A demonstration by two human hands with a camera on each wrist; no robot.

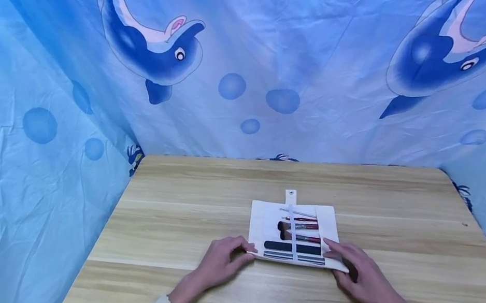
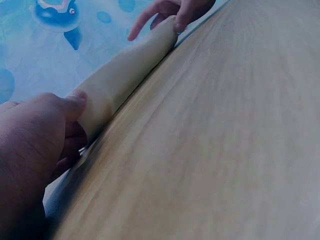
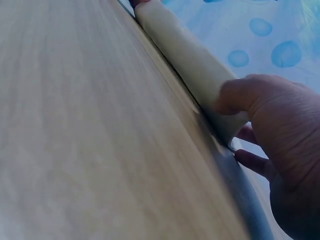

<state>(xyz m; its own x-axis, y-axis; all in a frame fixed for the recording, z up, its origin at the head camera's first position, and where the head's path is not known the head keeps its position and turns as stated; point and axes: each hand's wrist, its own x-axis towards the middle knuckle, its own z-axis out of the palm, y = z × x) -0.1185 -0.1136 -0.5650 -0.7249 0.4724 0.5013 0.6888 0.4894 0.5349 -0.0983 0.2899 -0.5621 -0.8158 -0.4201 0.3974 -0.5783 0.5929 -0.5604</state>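
Observation:
A white fabric tool roll (image 1: 258, 216) lies unrolled on the table, its snap strap (image 1: 291, 195) pointing to the far side. Under an elastic band (image 1: 292, 232) sit two brown-haired brushes (image 1: 283, 226), slim red-handled tools (image 1: 305, 219), a long black strip (image 1: 273, 245) and silver rods (image 1: 273, 254). My left hand (image 1: 221, 262) pinches the near left corner, thumb on the near side. At the near right corner my right hand (image 1: 366, 275) grips the cloth between thumb and fingers. Both wrist views show the roll's near edge (image 2: 130, 70) raised between the hands.
The wooden table (image 1: 175, 225) extends around the roll on all sides. Behind it and at both sides hangs a blue curtain (image 1: 208, 130) printed with dolphins and bubbles, close to the table's far edge.

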